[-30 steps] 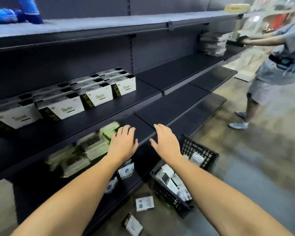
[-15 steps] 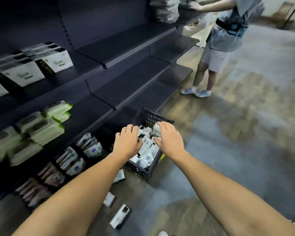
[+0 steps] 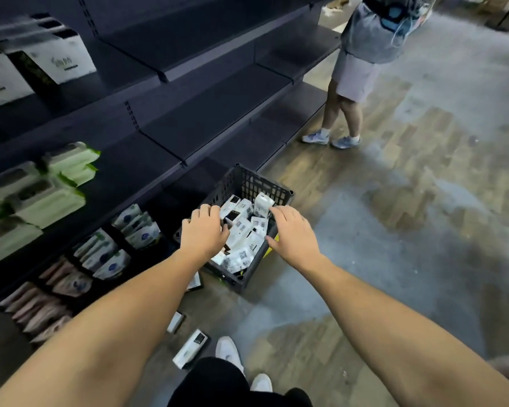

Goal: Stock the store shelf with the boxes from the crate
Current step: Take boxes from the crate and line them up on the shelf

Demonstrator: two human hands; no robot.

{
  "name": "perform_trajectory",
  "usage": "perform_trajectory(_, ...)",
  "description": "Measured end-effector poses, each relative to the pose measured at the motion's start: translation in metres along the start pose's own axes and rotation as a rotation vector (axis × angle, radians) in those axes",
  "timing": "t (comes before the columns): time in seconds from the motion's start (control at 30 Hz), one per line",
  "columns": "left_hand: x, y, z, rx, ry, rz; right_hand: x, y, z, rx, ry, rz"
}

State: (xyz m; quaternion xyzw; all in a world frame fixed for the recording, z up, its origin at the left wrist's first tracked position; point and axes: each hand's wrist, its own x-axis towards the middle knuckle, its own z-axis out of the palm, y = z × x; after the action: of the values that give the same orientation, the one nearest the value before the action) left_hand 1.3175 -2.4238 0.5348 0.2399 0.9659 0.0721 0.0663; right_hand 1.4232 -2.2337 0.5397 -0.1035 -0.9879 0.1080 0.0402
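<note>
A black plastic crate (image 3: 249, 183) stands on the floor in front of the dark shelving (image 3: 206, 113). It holds several small white boxes (image 3: 243, 230). My left hand (image 3: 203, 233) hovers over the crate's left side, fingers curled down among the boxes; whether it grips one is hidden. My right hand (image 3: 294, 233) is over the crate's right rim, fingers spread, its fingertips touching an upright white box (image 3: 262, 205). White boxes with dark ends (image 3: 62, 58) stand in a row on an upper shelf at the left.
Three white boxes (image 3: 190, 348) lie loose on the floor near my white shoes (image 3: 229, 352). Green-white wipe packs (image 3: 47, 189) and pouches (image 3: 112, 248) fill lower shelves at left. Another person (image 3: 362, 69) stands by the shelving further along the aisle.
My view dropped from the shelves to the floor. Both hands came down from shelf height to the crate and now reach in among the boxes.
</note>
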Motion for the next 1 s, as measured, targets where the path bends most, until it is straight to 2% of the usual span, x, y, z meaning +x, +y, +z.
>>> perform_trajectory(0.27, 0.026, -0.069, 0.01, -0.021, -0.044, -0.149, 0.07, -0.043, 0.042, -0.035, -0.111, -0.203)
perform_trajectory(0.5, 0.022, -0.118, 0.025, -0.072, -0.071, -0.357, 0.119, -0.076, 0.082, -0.077, -0.267, -0.429)
perform_trajectory(0.83, 0.031, -0.098, 0.069, -0.094, -0.074, -0.63, 0.183, -0.059, 0.133, -0.111, -0.4, -0.652)
perform_trajectory(1.0, 0.049, -0.078, 0.112, -0.107, -0.076, -0.689, 0.205, -0.038, 0.174, -0.092, -0.434, -0.713)
